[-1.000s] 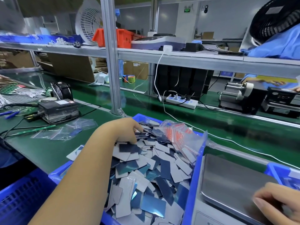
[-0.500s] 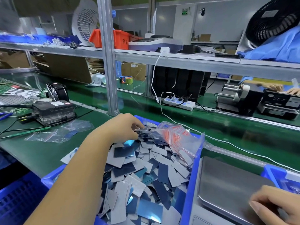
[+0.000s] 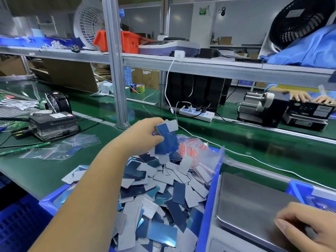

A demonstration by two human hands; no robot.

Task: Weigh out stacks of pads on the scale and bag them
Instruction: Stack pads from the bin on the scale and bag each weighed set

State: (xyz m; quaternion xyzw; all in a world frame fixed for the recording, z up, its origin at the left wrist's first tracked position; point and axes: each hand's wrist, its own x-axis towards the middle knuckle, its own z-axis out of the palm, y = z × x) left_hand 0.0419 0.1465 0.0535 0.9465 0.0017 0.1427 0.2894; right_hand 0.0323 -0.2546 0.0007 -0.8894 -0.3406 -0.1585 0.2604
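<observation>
Left hand (image 3: pixel 145 135) grips pads (image 3: pixel 166 138) above bin (image 3: pixel 207 211)

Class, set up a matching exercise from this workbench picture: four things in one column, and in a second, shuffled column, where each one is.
Things
1. handful of pads
2. scale pan
3. orange bin
4. power strip

Places
A. on the upper shelf
B. right of the blue bin
C. on the green surface behind the blue bin
D. in the left hand

Pairs: 1-D, 2-B, 3-A, 4-C
</observation>
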